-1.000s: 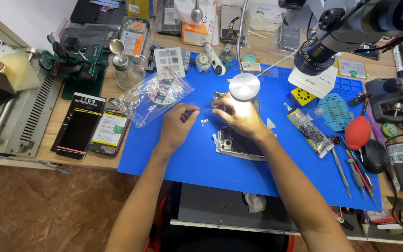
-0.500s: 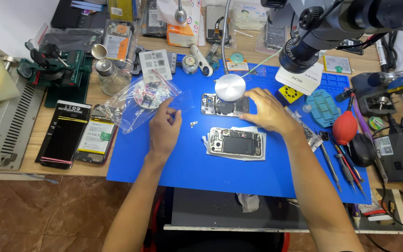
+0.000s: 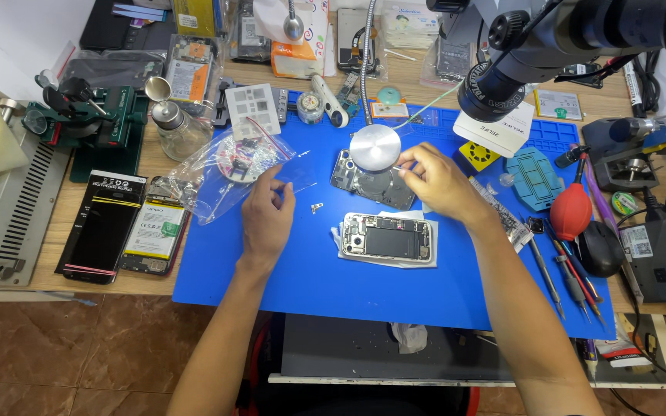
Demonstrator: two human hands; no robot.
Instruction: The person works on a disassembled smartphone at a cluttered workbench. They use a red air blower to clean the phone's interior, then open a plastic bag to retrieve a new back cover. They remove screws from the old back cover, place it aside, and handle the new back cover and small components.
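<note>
left hand loosely curled over blue mat, fingertips pinched at edge of clear plastic bag. opened phone laid flat between hands. right hand closed, small part pinched beside round metal disc.

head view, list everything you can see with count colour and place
mat: 1, blue, centre of bench
opened phone: 1, dark innards, mid mat on white sheet
back cover: 1, dark, under the disc
round disc: 1, silver, top of mat
small part: 1, pale, on mat between the hands
plastic bag: 1, clear, left edge of mat
batteries: 2, black, left of mat
microscope: 1, grey, upper right
air blower: 1, red, right of mat
glass bottle: 1, clear, upper left
left hand: at the bag's edge
right hand: beside the disc, pinching something thin
</note>
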